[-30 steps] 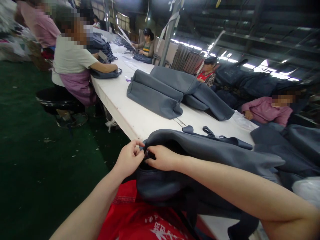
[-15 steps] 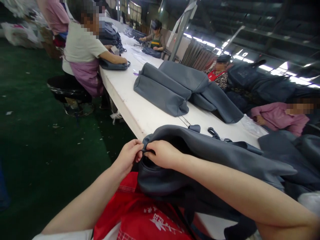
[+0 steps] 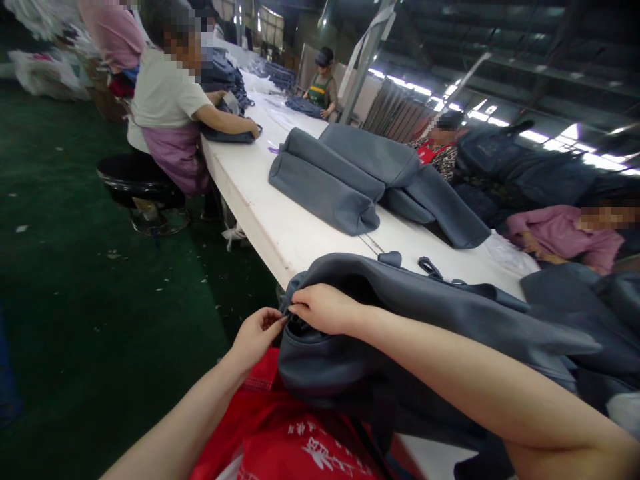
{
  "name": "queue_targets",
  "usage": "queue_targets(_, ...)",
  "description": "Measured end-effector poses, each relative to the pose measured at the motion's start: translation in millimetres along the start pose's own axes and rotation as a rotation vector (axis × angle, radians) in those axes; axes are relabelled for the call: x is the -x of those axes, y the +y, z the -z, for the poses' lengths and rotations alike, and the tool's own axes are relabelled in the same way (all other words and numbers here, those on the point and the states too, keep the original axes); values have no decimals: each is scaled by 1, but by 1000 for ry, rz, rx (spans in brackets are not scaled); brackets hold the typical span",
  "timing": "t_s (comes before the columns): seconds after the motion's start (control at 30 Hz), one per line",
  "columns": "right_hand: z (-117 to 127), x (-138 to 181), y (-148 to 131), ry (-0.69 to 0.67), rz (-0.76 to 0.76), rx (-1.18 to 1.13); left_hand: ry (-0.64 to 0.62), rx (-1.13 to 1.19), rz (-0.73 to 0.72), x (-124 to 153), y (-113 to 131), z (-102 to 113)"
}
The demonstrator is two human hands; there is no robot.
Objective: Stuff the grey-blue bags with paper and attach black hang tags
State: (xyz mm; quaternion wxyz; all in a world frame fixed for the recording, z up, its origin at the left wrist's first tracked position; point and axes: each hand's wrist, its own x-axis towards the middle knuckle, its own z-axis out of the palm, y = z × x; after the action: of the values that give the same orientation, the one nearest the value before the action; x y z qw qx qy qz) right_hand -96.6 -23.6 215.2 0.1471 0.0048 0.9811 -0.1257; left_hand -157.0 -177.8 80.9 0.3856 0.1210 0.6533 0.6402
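Grey bag [image 3: 340,363] on near end of white table [image 3: 267,233], against red apron [image 3: 300,430], likely so its mouth sits close to hands. Right hand [image 3: 320,309] pinches mouth edge, fingers nearly closed, maybe to keep it still. Left hand [image 3: 260,333] pinches same corner, thumb meeting finger; exact bit too small to tell. Half second ago, left hand higher; now lower, bag almost same.

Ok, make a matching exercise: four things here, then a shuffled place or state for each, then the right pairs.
1. Round black padded stool
2. Red cloth garment
3. Long white table
4. Bare left hand

A. at one end of an open slate-grey fabric bag
B. bears grey fabric pieces
C. stands on the dark green floor
D. printed with white lettering

Pairs: 1-C; 2-D; 3-B; 4-A
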Motion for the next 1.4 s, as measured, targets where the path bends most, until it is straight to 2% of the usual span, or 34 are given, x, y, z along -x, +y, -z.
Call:
queue_targets(0.1,0,0,0,-1,-5,26,19,15,40,-5,-2,2)
queue_targets(0.27,2,0,-2,-24,-31,73,-35,33,34,-4,1,5)
queue_targets(0.4,2,-1,-4,-43,6,100,55,-183,-211,7,4,0)
queue_targets(0.5,5,-3,-7,-138,59,128,129,-385,-375,13,6,-5)
queue_targets(0.63,8,-4,-11,-264,-26,255,141,-485,-442,17,8,-4)
queue_targets(0.73,3,-2,-7,-381,3,190,157,-552,-445,19,12,1)
queue_targets(0.8,0,1,0,-345,50,135,144,-607,-460,19,16,3)
queue_targets(0.93,1,12,13,-168,86,91,174,-687,-517,22,26,2)
queue_targets(1.07,8,22,19,-150,221,-125,164,-715,-505,24,27,0)
queue_targets(1.13,7,22,19,-102,211,-161,148,-705,-503,24,24,-1)
queue_targets(1.27,1,17,11,-81,76,-57,81,-714,-566,24,18,-5)
queue_targets(1.4,2,15,-4,-160,95,107,67,-802,-634,25,16,-8)
